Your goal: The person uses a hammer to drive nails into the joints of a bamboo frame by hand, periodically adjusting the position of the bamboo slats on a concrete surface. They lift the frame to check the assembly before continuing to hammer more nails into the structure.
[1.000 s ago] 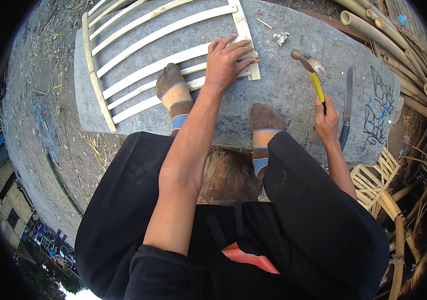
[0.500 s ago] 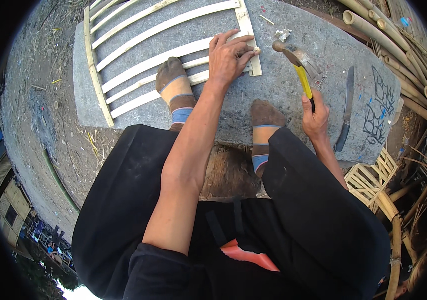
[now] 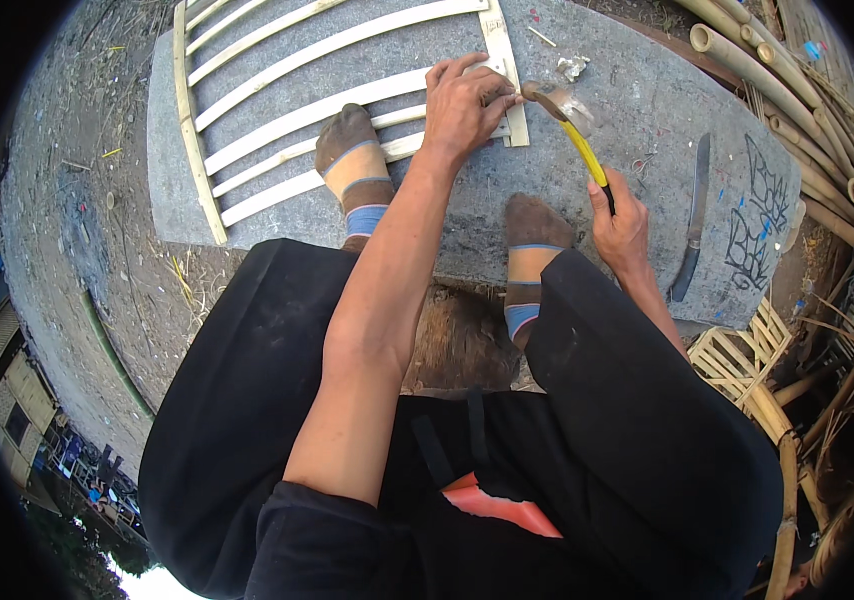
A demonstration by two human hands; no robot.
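Observation:
My right hand [image 3: 623, 220] is wrapped round the black grip of a claw hammer [image 3: 580, 143] with a yellow handle. The hammer's metal head lies right beside the fingertips of my left hand [image 3: 462, 108]. Those fingers are pinched together over the right end strip of a slatted bamboo frame [image 3: 322, 107]; whatever is between them is too small to make out. Pale, slightly curved slats run from that strip to a crosspiece [image 3: 187, 130] on the left. My left socked foot [image 3: 352, 150] presses on the lower slats.
A grey board [image 3: 637, 90] lies under the frame. A long knife [image 3: 697, 215] with a dark handle rests at the right. My right foot [image 3: 537, 225] stands on the board's near edge. Bamboo poles [image 3: 737, 65] are piled at the far right, and a small lattice piece [image 3: 747, 345] lies near my right knee.
The hammer has swung left, bringing its head from right of the frame to my left fingertips. My right hand has shifted slightly left with it; my left hand stays at the end strip.

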